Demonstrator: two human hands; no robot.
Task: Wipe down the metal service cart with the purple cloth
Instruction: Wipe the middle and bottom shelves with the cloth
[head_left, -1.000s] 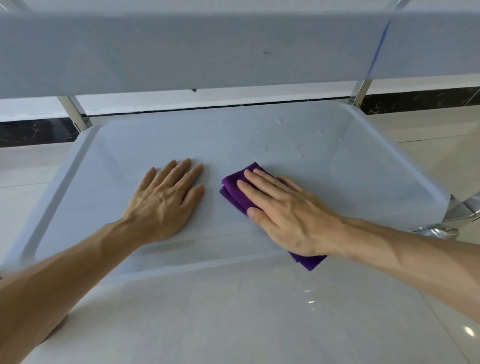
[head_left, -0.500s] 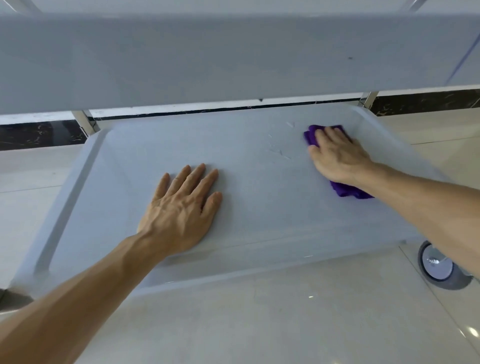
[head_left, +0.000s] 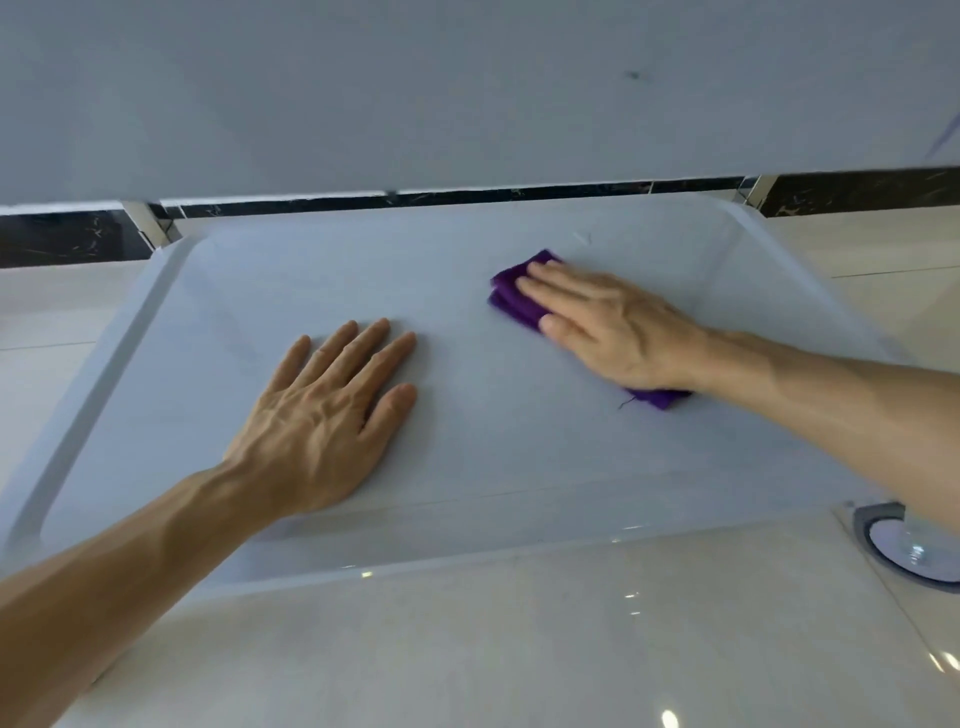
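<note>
**Lower shelf of cart: cloth position and hand contact**

Head view.

1. Orientation. The purple cloth (head_left: 511, 297) lies flat on the lower shelf (head_left: 519, 447) of the metal service cart. Its long axis runs diagonally, from a far-left corner near the shelf's middle to a near-right corner below the wrist. The far-left corner points toward the back rim of the shelf.

2. Location. The cloth sits on the right half of the shelf floor, apart from the side rim and well apart from the front rim.

3. Appearance. The cloth is deep purple and folded into several layers; stacked edges show at its left side. Most of it is covered by the hand. A small part shows again at the near-right end, where a loose dark thread trails onto the shelf. The shelf is a pale grey tray with a raised rim and rounded corners. The upper shelf (head_left: 467, 93) fills the top of the view.

4. Right hand (head_left: 618, 332). Fingers (head_left: 561, 288) are straight and held close together, pressing flat on the cloth. The thumb lies alongside, its tip at the cloth's near edge. Nothing is gripped.

5. Left hand (head_left: 322, 415). Palm down on the bare shelf floor, left of the cloth and not touching it. Fingers are straight and slightly spread, thumb out to the right.

6. Surroundings. A caster wheel (head_left: 914, 551) shows at the near right corner, on a glossy tiled floor (head_left: 467, 665).
</note>
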